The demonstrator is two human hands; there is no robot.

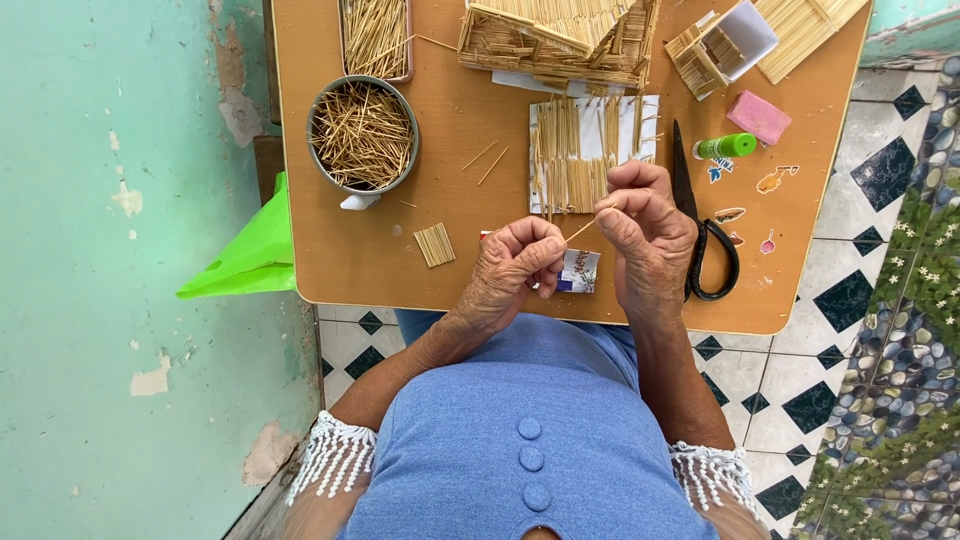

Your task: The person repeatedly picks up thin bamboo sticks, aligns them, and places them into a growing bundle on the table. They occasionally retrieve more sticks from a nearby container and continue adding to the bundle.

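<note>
A round tin [362,135] of toothpicks sits left on the desk [400,260]. The left hand [515,262] and right hand [645,225] pinch one toothpick [583,230] between them above a half-covered panel [590,155]; steady fingertip grips seem best. Scissors [705,245] lie right.

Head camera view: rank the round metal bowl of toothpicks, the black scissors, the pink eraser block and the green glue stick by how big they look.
1. Round metal bowl of toothpicks.
2. Black scissors: longer than the bowl is wide, but slimmer.
3. Pink eraser block and green glue stick: look about alike, so not ranked.
</note>
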